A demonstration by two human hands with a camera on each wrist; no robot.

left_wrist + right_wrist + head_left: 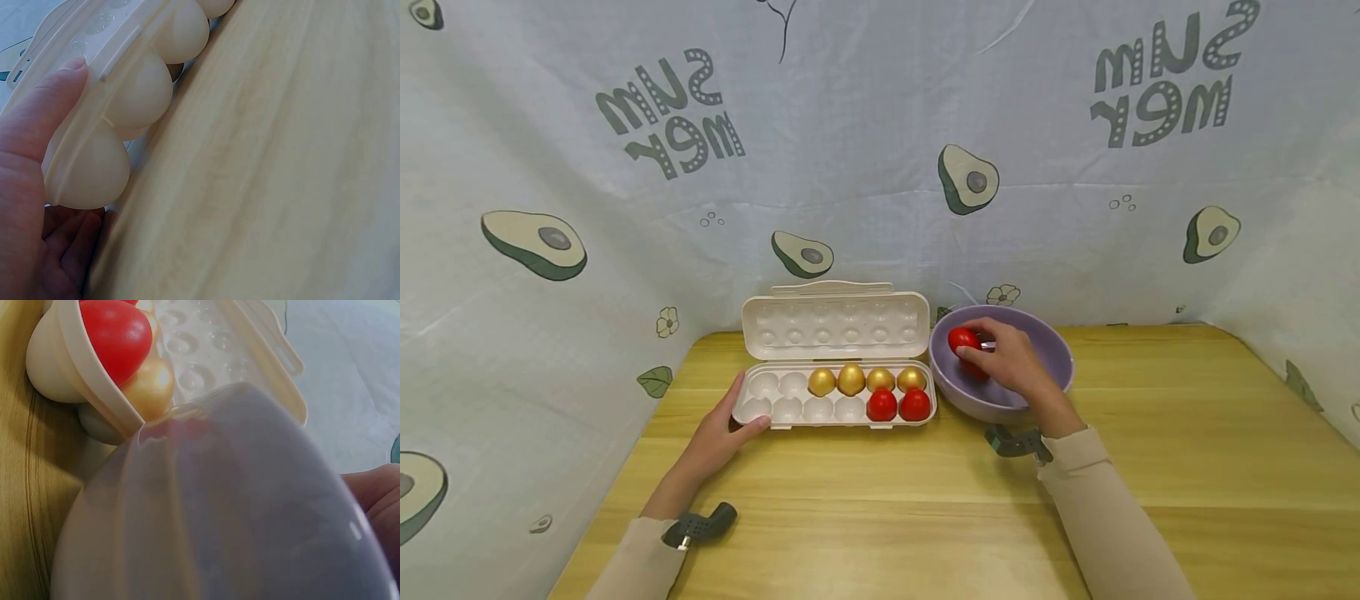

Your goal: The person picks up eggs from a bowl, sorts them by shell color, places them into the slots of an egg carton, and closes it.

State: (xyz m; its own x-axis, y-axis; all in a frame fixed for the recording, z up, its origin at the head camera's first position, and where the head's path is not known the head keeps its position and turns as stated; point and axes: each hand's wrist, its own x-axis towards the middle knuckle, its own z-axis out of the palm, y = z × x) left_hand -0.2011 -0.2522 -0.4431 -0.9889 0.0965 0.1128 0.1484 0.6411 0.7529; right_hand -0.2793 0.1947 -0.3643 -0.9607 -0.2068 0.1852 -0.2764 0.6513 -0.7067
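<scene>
A cream plastic egg carton [833, 411] lies with its lid raised. Its back row has several gold eggs [851, 380]; two red eggs [882, 405] sit at the right of the front row. My left hand [721, 436] grips the carton's left end, thumb on the front rim and fingers curled below, as the left wrist view shows. To the right is a purple bowl [1060, 358]. Over it my right hand [1006, 358] pinches a red egg [962, 338] between thumb and fingers. Another red egg [976, 372] shows lower in the bowl, partly covered by the hand.
Both containers stand on a wooden table [880, 517], close side by side. Behind them hangs a pale cloth [865, 167] printed with avocados, near the raised lid [835, 310]. In the right wrist view the bowl's outer wall [219, 506] covers most of the right hand.
</scene>
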